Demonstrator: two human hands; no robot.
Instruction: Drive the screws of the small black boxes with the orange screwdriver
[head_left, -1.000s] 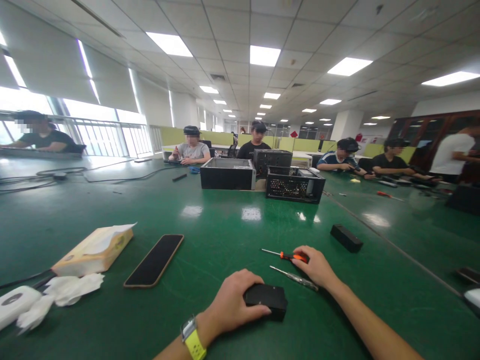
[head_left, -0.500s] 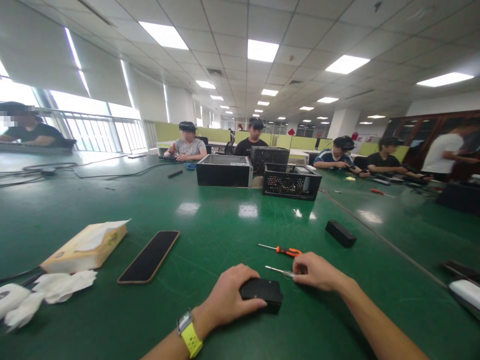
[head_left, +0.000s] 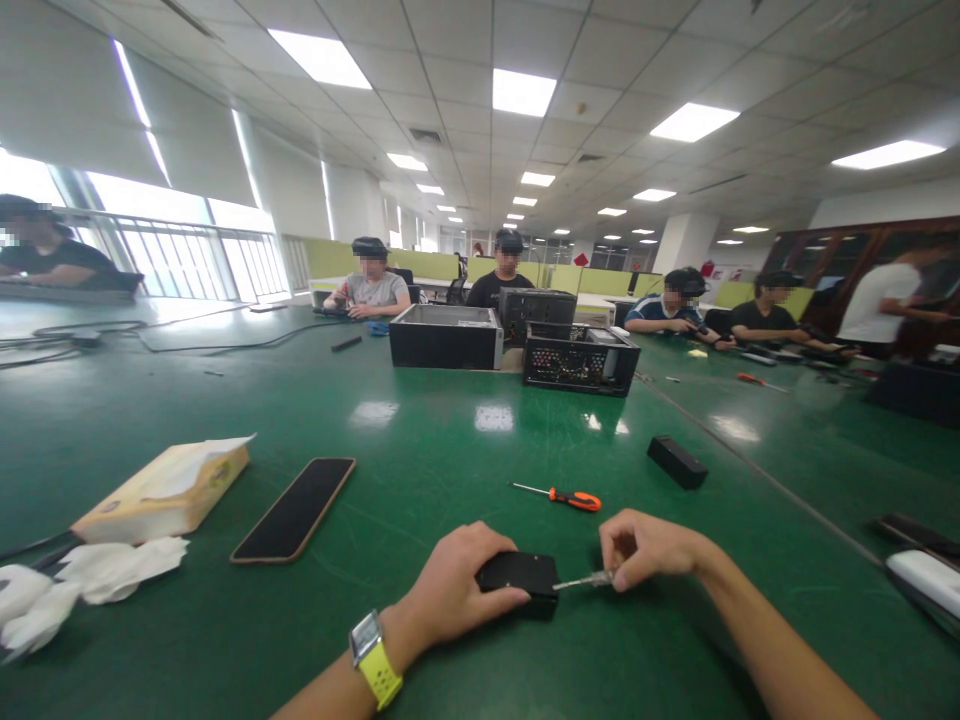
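My left hand [head_left: 469, 580], with a yellow-strapped watch on its wrist, grips a small black box [head_left: 525, 575] on the green table. The thumb lies along its near side and the fingers wrap the far side. My right hand [head_left: 652, 550] pinches the clear handle of a slim screwdriver [head_left: 585, 580]. Its metal tip points left and meets the right end of the box. Behind the box, an orange-and-black screwdriver [head_left: 574, 499] lies on the table. Farther right sits a second black block [head_left: 677, 462].
A phone [head_left: 294, 510], a tissue pack [head_left: 165, 490] and crumpled tissues [head_left: 120, 568] lie to the left. Open computer cases [head_left: 446, 340] stand across the table [head_left: 420, 430]. Several people sit around it. A white object [head_left: 922, 580] is at the right edge.
The slim screwdriver in my right hand has turned and come nearer, its tip now at the box's right end. My left hand keeps its hold on the box.
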